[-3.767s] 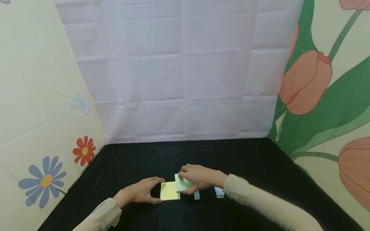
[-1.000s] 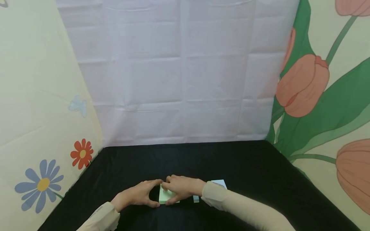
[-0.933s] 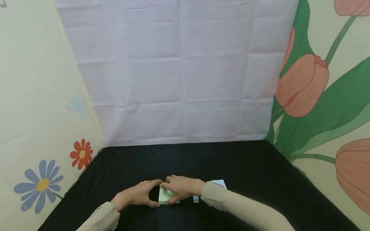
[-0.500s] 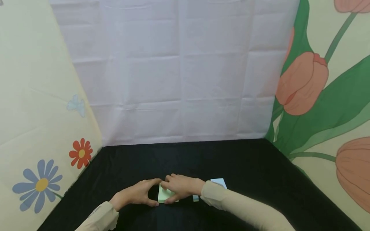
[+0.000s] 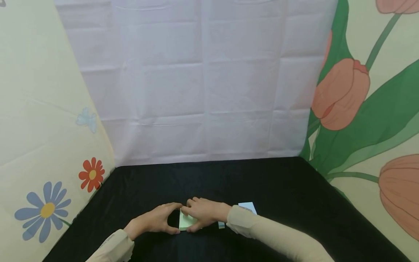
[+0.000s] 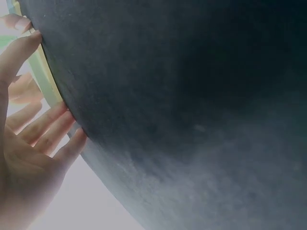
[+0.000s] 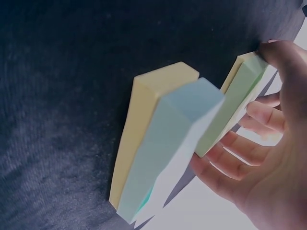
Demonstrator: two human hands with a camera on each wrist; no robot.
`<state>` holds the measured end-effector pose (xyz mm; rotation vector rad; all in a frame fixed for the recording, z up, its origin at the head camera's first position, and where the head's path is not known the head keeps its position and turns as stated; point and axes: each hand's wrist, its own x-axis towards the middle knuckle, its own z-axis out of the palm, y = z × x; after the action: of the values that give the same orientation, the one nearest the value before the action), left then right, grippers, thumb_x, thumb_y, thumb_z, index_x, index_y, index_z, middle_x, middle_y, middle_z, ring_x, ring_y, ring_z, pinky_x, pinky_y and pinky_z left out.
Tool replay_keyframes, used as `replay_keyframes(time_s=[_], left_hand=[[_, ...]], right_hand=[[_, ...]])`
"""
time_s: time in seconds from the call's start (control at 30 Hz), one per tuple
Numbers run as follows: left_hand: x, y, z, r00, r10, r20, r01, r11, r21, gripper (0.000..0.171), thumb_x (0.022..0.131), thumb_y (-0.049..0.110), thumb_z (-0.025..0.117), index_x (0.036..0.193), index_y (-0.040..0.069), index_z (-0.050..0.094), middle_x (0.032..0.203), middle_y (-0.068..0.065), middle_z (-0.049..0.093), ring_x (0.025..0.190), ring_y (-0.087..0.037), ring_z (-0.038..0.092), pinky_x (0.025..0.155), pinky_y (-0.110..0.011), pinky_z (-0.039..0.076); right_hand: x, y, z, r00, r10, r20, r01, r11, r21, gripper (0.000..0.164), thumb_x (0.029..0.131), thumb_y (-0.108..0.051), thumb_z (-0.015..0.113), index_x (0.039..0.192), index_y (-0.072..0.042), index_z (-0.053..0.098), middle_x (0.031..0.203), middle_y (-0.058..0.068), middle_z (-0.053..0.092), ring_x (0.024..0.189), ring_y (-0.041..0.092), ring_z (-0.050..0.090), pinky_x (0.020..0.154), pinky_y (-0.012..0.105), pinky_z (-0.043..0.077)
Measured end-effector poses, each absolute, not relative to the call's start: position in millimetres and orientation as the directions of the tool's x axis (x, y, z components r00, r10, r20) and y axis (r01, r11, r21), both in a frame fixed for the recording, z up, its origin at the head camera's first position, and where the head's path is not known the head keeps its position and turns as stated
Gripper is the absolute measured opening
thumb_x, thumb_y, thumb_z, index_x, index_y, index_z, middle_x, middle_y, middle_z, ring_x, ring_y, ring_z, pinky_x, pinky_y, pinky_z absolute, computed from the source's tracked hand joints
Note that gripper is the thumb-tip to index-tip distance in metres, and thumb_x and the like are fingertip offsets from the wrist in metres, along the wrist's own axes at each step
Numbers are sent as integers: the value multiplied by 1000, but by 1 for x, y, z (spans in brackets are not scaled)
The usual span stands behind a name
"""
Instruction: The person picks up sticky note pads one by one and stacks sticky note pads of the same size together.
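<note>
A green sticky note pad [image 5: 185, 222] lies on top of a yellow sticky note pad [image 7: 232, 75], their edges nearly flush. My right hand [image 5: 207, 212] holds the green pad from above, thumb at its near edge and fingers toward the far edge. From the left, my left hand [image 5: 157, 218] spans the stack, thumb at the near corner and index fingertip at the far one. Left fingertips touch the stacked edges in the left wrist view. Most of the yellow pad is hidden under the green one.
Right of the stack stands a narrow blue sticky note pad [image 7: 153, 139] on a narrow yellow one [image 7: 132, 129]. A wider light blue pad [image 5: 247, 206] lies farther right, partly behind the right sleeve [image 5: 242, 221]. Black cloth [image 5: 209, 178] covers the table, with a white curtain [image 5: 203, 91] behind.
Since the oldest frame, my right hand has moved left and lowered the green pad onto the yellow pad. Over the last second both hands stay almost still.
</note>
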<state>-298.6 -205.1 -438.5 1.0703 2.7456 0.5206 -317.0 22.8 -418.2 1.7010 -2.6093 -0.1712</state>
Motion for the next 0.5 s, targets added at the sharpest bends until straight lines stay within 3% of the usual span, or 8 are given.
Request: replay_keyframes(time_s=[0.5], left_hand=[[-295,-205,-438,-737,675,-26,621,692,369,83,75,66,55,139,18,33,137,0,38,121,-19,38,93,-43,36]], right_hand=[[-316,23,-416,-411,-910,-54,-911,407,73,51,83,-64,46,117,-25,43,109,-6,47,86,6,41,68,18,35]])
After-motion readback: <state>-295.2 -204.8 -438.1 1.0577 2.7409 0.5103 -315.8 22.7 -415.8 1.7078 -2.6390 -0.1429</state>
